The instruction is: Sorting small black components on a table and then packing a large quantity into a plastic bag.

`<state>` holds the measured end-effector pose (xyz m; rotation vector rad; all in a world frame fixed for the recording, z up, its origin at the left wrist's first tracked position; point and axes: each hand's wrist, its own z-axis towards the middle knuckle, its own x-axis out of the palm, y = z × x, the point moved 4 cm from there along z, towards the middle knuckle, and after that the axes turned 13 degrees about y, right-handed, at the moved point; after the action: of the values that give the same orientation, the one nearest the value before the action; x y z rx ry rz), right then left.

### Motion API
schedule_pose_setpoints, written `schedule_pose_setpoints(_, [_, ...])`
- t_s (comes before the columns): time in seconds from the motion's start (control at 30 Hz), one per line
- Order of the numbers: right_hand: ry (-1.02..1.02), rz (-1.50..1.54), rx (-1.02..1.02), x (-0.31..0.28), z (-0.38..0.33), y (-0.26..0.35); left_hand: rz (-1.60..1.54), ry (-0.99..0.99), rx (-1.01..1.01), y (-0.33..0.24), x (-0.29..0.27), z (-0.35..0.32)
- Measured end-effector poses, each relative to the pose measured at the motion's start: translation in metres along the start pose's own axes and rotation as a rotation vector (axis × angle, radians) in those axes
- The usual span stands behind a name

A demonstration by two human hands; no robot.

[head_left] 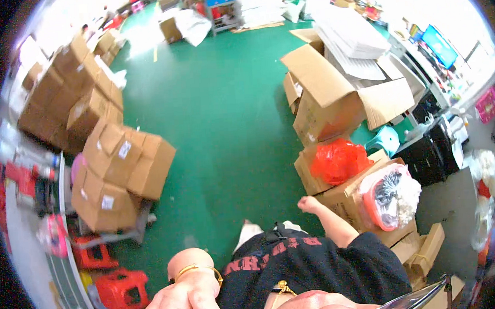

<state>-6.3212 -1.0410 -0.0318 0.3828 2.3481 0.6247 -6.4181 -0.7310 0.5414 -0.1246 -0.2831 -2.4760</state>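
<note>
My left hand (182, 300) is raised large at the lower edge, with a gold bracelet (200, 270) round its wrist. Its fingers spread apart, nothing shows between them, and their tips run out of the picture. Lower and farther off, my right hand (309, 204) hangs in front of my black T-shirt (315, 268), fingers curled in, with no object visible in it. Closest to that hand stands a cardboard box (340, 205). On the boxes there rest a red plastic bag (340, 161) and a red tub lined with clear plastic (382, 217), holding black and white material.
Stacked cartons (122, 164) stand on a cart at the left, with red stools (120, 290) nearer. A large open carton (329, 105) and a teal stool (385, 140) are at the right. Green floor (212, 117) runs between. A lit screen (439, 46) stands at the far right.
</note>
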Motion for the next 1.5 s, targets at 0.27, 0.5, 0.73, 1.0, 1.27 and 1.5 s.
schedule_pose_setpoints(0.27, [0.389,-0.655,0.166,0.003,0.037,-0.073,-0.099,0.01,-0.229,0.089,-0.213,-0.011])
schedule_pose_setpoints(0.5, [0.322,-0.249,0.201,-0.087,0.222,-0.08,-0.129,0.011,-0.279,0.213,-0.366,0.024])
schedule_pose_setpoints(0.73, [-0.112,-0.067,-0.014,-0.391,0.454,0.213,-0.246,0.027,-0.169,0.279,-0.513,0.008])
schedule_pose_setpoints(1.0, [-0.188,0.109,-0.137,-0.558,0.588,0.296,0.604,-0.024,-1.042,0.352,-0.744,-0.045])
schedule_pose_setpoints(1.27, [-0.041,0.154,0.715,-0.496,0.596,0.05,0.771,0.357,-1.208,0.575,-0.953,-0.078])
schedule_pose_setpoints(1.5, [0.155,-0.187,0.317,-0.494,0.596,0.083,0.703,0.624,-1.879,0.757,-1.169,-0.338])
